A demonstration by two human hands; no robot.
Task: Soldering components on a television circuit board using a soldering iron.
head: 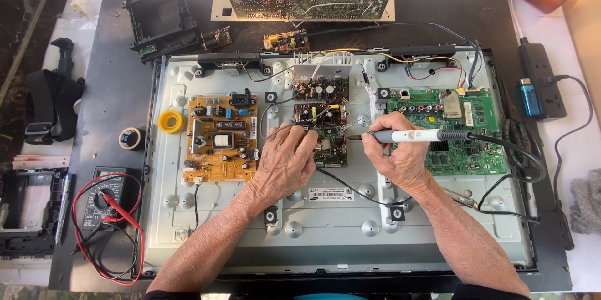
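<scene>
I have my right hand (400, 153) closed around the white soldering iron (413, 135) like a pen, its tip aimed left at the small dark board (328, 143) in the middle of the opened screen's metal back panel (338, 225), so the heat meets the joint side-on while the cable (513, 150) trails off to the right, clear of the work. My left hand (285, 162) rests on the panel with fingers pinched on a thin wire (275, 130), feeding it toward the same board; the tan power board (222, 140) lies just left of it, untouched
</scene>
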